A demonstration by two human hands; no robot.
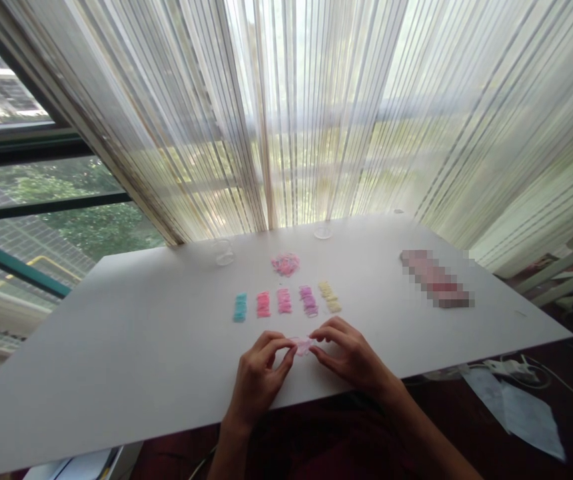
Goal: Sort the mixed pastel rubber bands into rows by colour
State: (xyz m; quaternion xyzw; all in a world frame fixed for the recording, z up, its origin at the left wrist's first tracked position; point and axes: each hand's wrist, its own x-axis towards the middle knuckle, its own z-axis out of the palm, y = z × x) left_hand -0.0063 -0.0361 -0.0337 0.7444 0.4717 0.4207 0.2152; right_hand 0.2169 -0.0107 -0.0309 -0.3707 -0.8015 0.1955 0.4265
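Near the front edge of the white table (131, 360), my left hand (260, 370) is closed, with thumb and forefinger pinching a small pale pink bunch of what look like elastic bands (302, 345). At the bunch's right side, the thumb and fingertips of my right hand (349, 350) close on it too. Just beyond my hands lie small stacks in a row: teal (240, 307), coral pink (263, 305), pink (284, 301), purple (309, 301) and pale yellow (330, 297). Behind them is a loose pile of mixed pink pieces (285, 264).
Two clear round containers or lids stand at the back, one on the left (224, 253) and one nearer the middle (323, 231). A blurred reddish oblong thing (436, 279) lies on the right. Sheer curtains (306, 133) hang along the far edge. Cables (516, 367) are below, right.
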